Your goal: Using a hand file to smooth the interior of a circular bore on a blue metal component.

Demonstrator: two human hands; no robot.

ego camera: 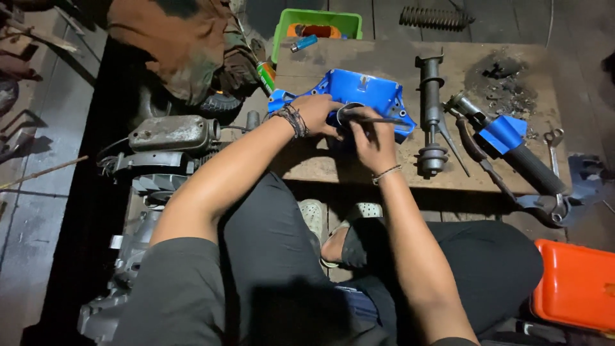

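Two hands met over a blue plastic cover (pixel 359 90) that lay on a low wooden board (pixel 320 160), near its left end. The left hand (pixel 317 112) was closed over the cover's near edge, pinning it down. The right hand (pixel 371 138) was closed around a thin dark tool (pixel 378 119), held like a pen with its tip pointing right over a dark round opening in the cover.

I judged the main risk to be a slip. The tool was thin and the plastic smooth, so a hard push could have made the tip skid off and scratch the cover or jab the left hand's fingers, which sat right beside it. The cover rested loosely on the board, steadied only by that one hand, so it could have twisted or slid. A metal shaft (pixel 430 109) and a blue-collared handle (pixel 512 144) lay close by on the right, and a sudden jerk of the elbow might have knocked them. Dim light made the tip harder to see.
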